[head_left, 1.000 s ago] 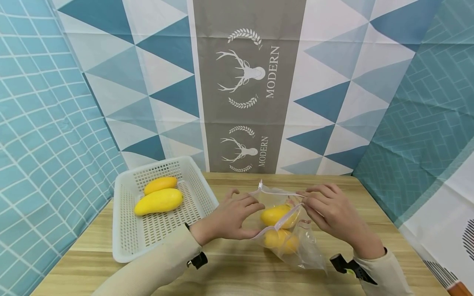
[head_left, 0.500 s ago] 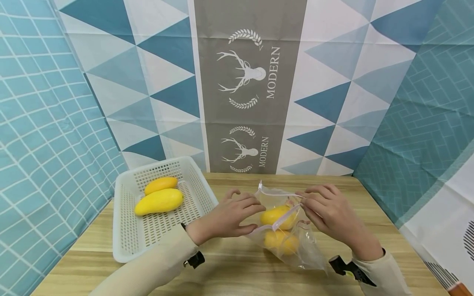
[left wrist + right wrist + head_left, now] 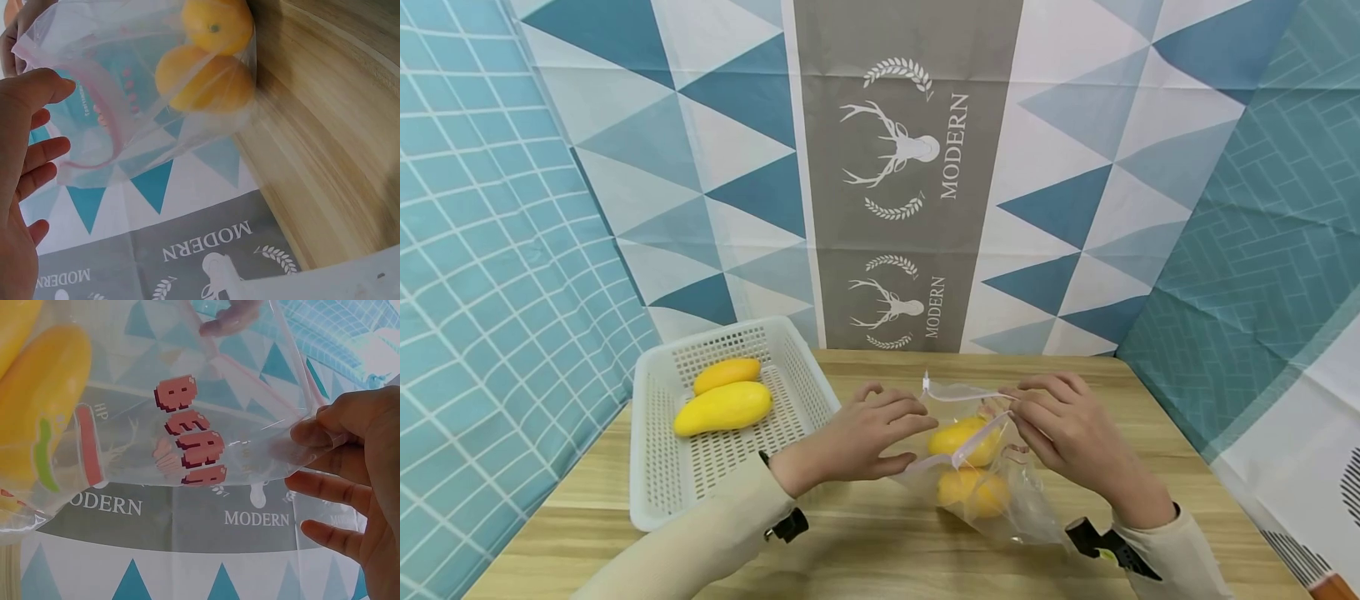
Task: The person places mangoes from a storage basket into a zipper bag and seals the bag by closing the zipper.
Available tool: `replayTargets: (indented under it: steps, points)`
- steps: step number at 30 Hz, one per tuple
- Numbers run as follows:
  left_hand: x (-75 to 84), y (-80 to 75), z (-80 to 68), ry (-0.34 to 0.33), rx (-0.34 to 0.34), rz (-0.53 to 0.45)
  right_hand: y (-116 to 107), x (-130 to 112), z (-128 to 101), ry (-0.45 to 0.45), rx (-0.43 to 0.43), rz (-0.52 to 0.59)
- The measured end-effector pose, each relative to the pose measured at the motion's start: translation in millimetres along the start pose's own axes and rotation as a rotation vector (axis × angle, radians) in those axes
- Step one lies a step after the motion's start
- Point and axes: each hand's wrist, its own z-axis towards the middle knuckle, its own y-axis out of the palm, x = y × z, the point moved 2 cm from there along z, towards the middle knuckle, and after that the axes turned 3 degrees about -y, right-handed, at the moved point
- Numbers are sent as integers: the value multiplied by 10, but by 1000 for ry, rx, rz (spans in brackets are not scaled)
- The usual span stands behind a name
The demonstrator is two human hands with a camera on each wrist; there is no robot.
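A clear zip bag [image 3: 1028,500] with pink zip strips stands on the table, its mouth spread wide. Inside lie two yellow-orange fruits [image 3: 203,81] that look like mangoes; the right wrist view shows red lettering [image 3: 197,434] on the bag. My right hand [image 3: 1075,442] pinches the far right corner of the mouth between thumb and fingers. My left hand [image 3: 861,437] hovers at the mouth's left side, thumb and fingers spread apart, thumb tip close to the near zip strip [image 3: 981,442]. A small zip slider [image 3: 927,383] sits at the mouth's back left corner.
A white perforated plastic basket [image 3: 647,467] stands to the left, holding a long yellow fruit [image 3: 724,408] and a smaller one [image 3: 727,375]. Patterned cloth walls rise behind and beside the wooden table [image 3: 880,558]. A striped item lies at the right edge.
My left hand has drawn slightly left, its thumb moving off the near zip strip it was touching. The right hand keeps its pinch, and the bag's near side has sagged a little.
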Motion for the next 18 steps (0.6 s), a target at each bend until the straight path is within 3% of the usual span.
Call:
replayTargets:
  steps: [10, 18]
  points:
    - [-69, -114, -41, -31, 60, 37, -3, 2, -3, 4, -2, 2]
    - [-225, -245, -106, -88, 97, 45, 7, 1, -1, 1, 9, 3]
